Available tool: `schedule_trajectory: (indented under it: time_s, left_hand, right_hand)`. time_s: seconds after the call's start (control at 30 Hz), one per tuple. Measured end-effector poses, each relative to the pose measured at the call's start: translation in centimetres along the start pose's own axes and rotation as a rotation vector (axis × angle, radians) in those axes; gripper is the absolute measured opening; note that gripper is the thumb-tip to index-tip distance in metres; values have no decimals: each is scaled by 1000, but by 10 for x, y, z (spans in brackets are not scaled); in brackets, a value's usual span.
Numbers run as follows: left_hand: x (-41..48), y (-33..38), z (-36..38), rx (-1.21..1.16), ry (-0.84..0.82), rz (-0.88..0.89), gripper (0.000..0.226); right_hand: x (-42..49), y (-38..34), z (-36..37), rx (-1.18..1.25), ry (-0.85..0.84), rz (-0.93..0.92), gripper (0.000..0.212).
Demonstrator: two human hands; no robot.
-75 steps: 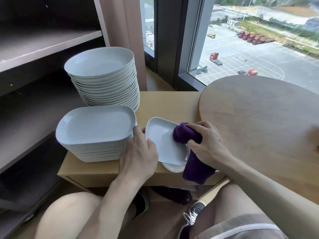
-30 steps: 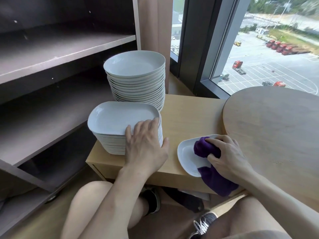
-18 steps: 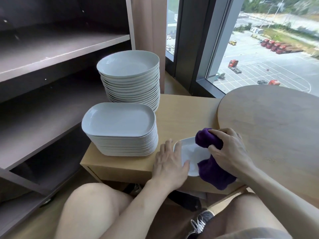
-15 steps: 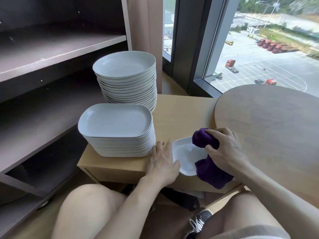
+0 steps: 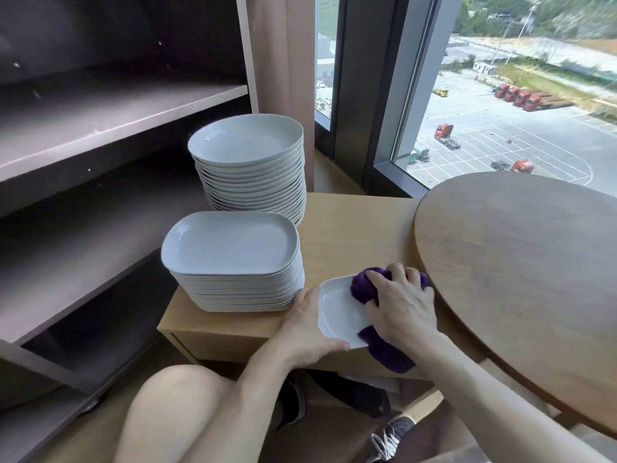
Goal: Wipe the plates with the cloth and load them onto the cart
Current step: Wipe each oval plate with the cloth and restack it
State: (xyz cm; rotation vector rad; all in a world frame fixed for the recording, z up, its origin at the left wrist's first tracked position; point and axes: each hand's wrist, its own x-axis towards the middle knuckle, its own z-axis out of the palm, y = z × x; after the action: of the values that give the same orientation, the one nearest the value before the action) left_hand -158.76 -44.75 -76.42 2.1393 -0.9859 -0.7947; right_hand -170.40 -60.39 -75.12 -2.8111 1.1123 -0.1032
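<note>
Plates (image 5: 230, 242) stand in two piles on a low wooden cabinet (image 5: 350, 228). Far left I see a dark shelf cart (image 5: 100, 121). Beside it is the tall pile of round plates (image 5: 247, 142), and in front of that the pile of long plates (image 5: 233, 289). Just right of that pile, the left hand (image 5: 303, 332) grips a small white plate (image 5: 337, 312) by its edge, thumb on the near rim. This plate is at the cabinet's front. The right hand (image 5: 400, 305) is closed around a purple cloth (image 5: 362, 285) and presses it onto the plate. Further right is a round brown table (image 5: 517, 262), with a window (image 5: 500, 111) behind it.
</note>
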Motion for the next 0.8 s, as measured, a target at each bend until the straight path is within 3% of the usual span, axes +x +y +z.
schedule_trajectory:
  time_s: [0.13, 0.23, 0.47, 0.67, 0.8]
  left_hand:
    - [3, 5, 0, -46, 36, 21, 100]
    - [2, 5, 2, -58, 56, 5, 80]
    - [7, 1, 6, 126, -6, -43, 82]
    - [6, 1, 8, 110, 17, -29, 117]
    - [7, -2, 9, 79, 51, -15, 113]
  right_hand:
    - [-1, -34, 2, 7, -36, -164, 39]
    - [-4, -50, 0, -40, -98, -305, 42]
    - [-26, -29, -26, -125, -239, -536, 40]
    - [-38, 4, -39, -182, -240, -383, 40]
    - [-25, 22, -40, -392, -201, -160, 30]
